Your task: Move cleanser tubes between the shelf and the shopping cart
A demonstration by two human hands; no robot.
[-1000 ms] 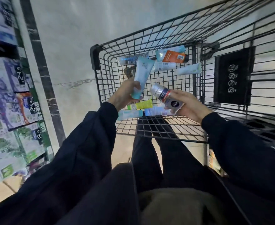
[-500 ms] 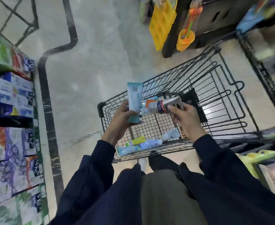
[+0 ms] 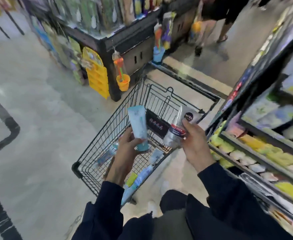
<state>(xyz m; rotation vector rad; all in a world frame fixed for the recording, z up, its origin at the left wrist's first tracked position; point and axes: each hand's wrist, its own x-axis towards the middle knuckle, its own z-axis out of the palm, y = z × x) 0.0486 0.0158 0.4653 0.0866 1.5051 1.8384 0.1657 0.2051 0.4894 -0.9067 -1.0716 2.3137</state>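
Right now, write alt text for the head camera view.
Over a black wire shopping cart, the left hand grips a pale blue cleanser tube and the right hand a silver tube with a dark round logo. More tubes lie in the cart; stocked shelves stand right.

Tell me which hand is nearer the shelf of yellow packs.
Right. The right hand, gripping the silver tube, is just beside the shelf of yellow packs; the left hand, holding the light blue tube, is farther away over the cart.
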